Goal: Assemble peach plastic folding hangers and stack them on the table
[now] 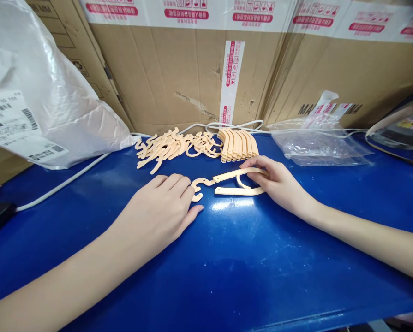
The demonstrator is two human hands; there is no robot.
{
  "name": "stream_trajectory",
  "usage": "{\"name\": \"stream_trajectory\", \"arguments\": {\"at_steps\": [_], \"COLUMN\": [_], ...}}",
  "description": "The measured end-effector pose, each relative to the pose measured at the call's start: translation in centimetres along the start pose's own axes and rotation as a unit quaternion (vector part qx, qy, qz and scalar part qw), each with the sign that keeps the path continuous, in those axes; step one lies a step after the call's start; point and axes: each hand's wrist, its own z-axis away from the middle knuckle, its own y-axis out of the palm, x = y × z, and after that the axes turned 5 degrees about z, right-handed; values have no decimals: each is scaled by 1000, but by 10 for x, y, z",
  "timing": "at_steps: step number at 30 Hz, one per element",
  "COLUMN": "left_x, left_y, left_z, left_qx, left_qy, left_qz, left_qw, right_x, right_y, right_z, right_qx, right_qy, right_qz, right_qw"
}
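Clock centre: the assembly between the hands, lying on or just above the glossy blue tabletop (248, 276); directions count from there.
Bars in hand: an upper cream plastic bar (227, 175) and a lower cream plastic bar (239, 191) lie side by side, a cream curved plastic brace (239, 180) bridging them; these three look already joined.
Hook: the wavy cream plastic hook piece (206, 181), at 9 o'clock, meets or overlaps the upper bar's tip; whether it is fastened cannot be told. The lower bar's tip is free of it.
Right hand (278, 177): at 3 o'clock, thumb and fingers pinching the bars' curved ends.
Left hand (171, 196): between 8 and 9, beside the hook piece's far end; thumb stretched apart, fingers curled under, so their grip cannot be told.
Unused parts: a heap of cream hook pieces (163, 150) at 10, loose curved braces (206, 138) at 11, a neat stack of cream bars (239, 146) between 12 and 1.
Progress: judged partway through one piece, with many parts left unjoined.
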Motion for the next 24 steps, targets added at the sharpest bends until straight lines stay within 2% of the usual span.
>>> {"name": "stream_trajectory", "arguments": {"at_steps": [3,6,10,14,16,20,24], "left_x": [2,5,7,7,8,10,12], "left_y": [4,10,10,5,4,4,5], "left_z": [0,0,1,1,0,-2,-2], "left_qx": [-30,-15,-3,-6,5,38,48], "left_qy": [14,37,29,13,-4,-32,-40], "left_qz": [13,47,52,38,19,11,52], "left_qw": [999,998,998,999,1000,999,997], "right_x": [-1,-1,-1,10,20,38,43], "right_y": [-1,-3,-3,-5,-6,-5,-2], "right_z": [-3,-5,-6,0,5,16,20], "right_qx": [4,4,-3,-52,-58,-19,25], "right_qy": [-10,-18,-13,-46,-96,-193,-265], "right_qz": [22,51,98,163,205,312,378], "right_qw": [1000,999,995,984,972,930,887]}}
